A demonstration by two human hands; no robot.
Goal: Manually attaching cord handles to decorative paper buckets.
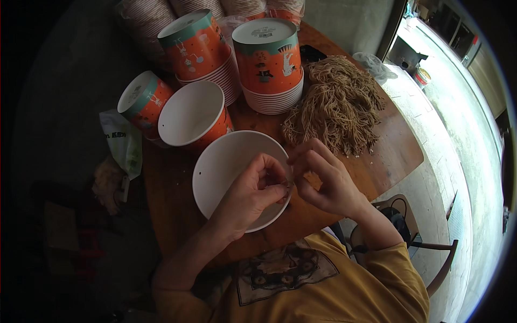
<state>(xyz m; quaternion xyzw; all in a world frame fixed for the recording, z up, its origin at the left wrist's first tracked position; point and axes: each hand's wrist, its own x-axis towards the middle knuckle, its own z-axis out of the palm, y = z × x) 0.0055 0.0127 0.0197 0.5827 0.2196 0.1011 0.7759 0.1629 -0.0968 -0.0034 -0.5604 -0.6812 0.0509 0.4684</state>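
A white-lined paper bucket (223,156) stands open at the table's near side, with a small dark hole in its left wall. My left hand (258,188) reaches over its mouth to the right rim, thumb and fingers pinched together. Just outside that rim, my right hand (323,175) has its thumb and fingertips curled close. Whatever lies between the fingertips of either hand is too small to make out. A second open bucket (188,116) leans behind the first, also with a small hole. Beyond my right hand lies a heap of tan cords (339,102).
Upside-down stacks of orange and green paper buckets (266,64) stand at the back, with plastic-wrapped stacks (148,27) behind. Another bucket (142,99) lies tilted at the left, near a white and green bag (121,137). A chair (439,264) stands at the right of the wooden table (396,161).
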